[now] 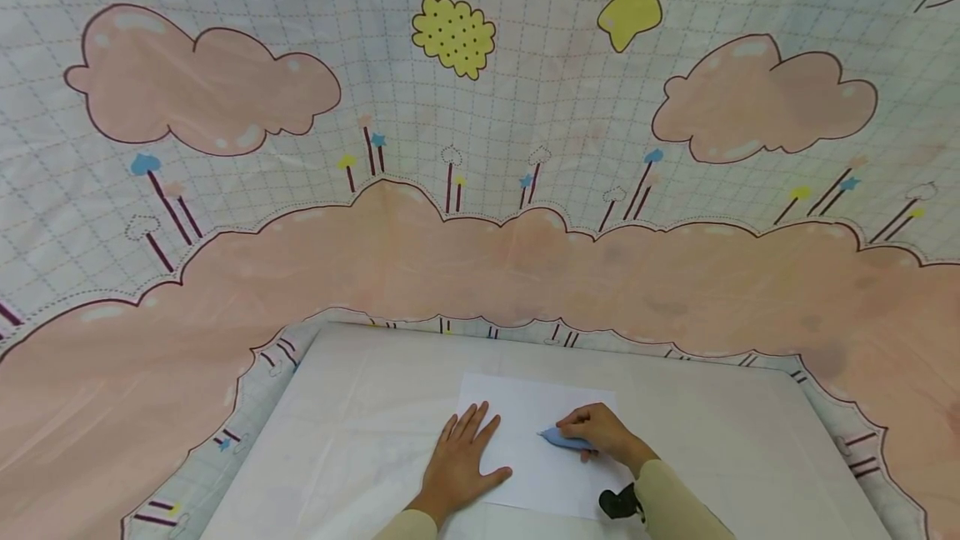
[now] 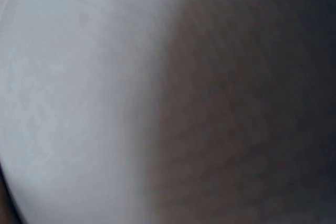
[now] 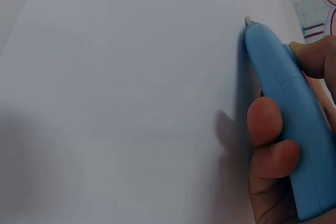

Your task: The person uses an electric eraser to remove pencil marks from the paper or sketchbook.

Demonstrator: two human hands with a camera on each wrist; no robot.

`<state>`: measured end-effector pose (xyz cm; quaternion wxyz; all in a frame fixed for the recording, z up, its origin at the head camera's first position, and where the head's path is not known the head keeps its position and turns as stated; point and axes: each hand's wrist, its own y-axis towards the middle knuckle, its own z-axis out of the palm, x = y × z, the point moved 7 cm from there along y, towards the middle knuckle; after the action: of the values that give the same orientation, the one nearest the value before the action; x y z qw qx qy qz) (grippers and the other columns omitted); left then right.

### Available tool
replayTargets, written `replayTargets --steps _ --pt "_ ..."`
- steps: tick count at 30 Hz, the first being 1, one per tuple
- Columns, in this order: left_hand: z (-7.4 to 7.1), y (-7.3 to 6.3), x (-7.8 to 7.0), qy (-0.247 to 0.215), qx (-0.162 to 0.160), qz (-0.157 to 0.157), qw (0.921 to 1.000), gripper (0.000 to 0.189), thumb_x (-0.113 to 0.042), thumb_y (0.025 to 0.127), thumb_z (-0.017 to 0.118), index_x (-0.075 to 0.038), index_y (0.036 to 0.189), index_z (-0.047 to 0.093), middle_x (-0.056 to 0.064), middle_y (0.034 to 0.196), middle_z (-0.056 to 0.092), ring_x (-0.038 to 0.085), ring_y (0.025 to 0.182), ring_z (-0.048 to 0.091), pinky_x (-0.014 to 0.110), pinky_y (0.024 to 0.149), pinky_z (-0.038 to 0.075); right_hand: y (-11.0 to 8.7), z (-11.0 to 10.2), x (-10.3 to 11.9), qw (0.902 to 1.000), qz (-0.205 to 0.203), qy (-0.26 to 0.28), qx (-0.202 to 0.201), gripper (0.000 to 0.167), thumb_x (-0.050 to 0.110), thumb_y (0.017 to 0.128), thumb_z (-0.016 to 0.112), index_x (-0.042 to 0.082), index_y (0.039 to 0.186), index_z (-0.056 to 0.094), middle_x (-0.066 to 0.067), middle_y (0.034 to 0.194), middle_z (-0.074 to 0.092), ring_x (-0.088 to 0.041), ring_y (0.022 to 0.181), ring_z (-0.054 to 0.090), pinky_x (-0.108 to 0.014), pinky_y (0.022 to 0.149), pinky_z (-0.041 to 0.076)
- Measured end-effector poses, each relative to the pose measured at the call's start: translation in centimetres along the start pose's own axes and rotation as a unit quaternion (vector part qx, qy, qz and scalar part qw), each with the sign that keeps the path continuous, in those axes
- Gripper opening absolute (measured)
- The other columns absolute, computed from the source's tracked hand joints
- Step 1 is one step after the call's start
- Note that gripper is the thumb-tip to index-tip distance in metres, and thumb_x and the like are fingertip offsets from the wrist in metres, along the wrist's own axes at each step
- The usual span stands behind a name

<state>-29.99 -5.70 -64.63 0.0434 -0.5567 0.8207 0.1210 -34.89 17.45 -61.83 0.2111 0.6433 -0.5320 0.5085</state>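
Note:
A white sheet of paper lies on the table. My left hand rests on its left part with fingers spread and straight. My right hand grips a blue pen-shaped tool over the paper. In the right wrist view the tool has a thick, smooth body and a short pale tip. Curled fingers hold its side, and another digit presses near its front. Whether the tip touches the paper I cannot tell. The left wrist view is a blur of pale surface and dark skin.
A small black object is by the right sleeve, at the paper's lower right edge. The white-covered table extends around the sheet. Behind it hangs a cloth printed with clouds and stars.

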Motion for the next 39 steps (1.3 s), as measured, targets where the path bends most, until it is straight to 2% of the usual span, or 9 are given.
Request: replayTargets --steps 10,22,39 --pt "0.0 0.1 0.1 0.003 -0.006 0.003 1.0 0.086 -0.082 0.085 0.036 -0.027 0.151 0.041 0.0 0.162 0.029 0.023 0.149 0.025 0.049 0.12 0.021 -0.2 -0.5 -0.3 0.9999 -0.007 0.011 0.004 0.024 0.017 0.089 0.071 0.0 0.105 0.074 -0.007 0.103 0.069 -0.009 0.046 0.053 -0.019 0.045 0.039" --pt "-0.6 -0.1 -0.1 -0.014 -0.026 0.01 0.9995 0.083 -0.077 0.086 0.044 -0.023 0.148 0.046 0.003 0.16 0.034 0.025 0.148 0.029 0.052 0.118 0.024 -0.5 -1.2 -1.2 0.9998 0.018 0.0 -0.013 0.022 0.017 0.088 0.072 0.002 0.104 0.075 -0.006 0.1 0.068 -0.009 0.047 0.054 -0.02 0.046 0.04" --pt "-0.5 -0.1 -0.3 -0.011 -0.006 0.0 0.9999 0.084 -0.078 0.086 0.042 -0.025 0.15 0.042 0.001 0.161 0.03 0.023 0.149 0.025 0.05 0.12 0.021 -1.0 -1.8 -1.6 0.9996 0.021 0.014 -0.008 0.023 0.018 0.089 0.071 0.0 0.104 0.074 -0.006 0.103 0.07 -0.008 0.047 0.053 -0.02 0.046 0.039"
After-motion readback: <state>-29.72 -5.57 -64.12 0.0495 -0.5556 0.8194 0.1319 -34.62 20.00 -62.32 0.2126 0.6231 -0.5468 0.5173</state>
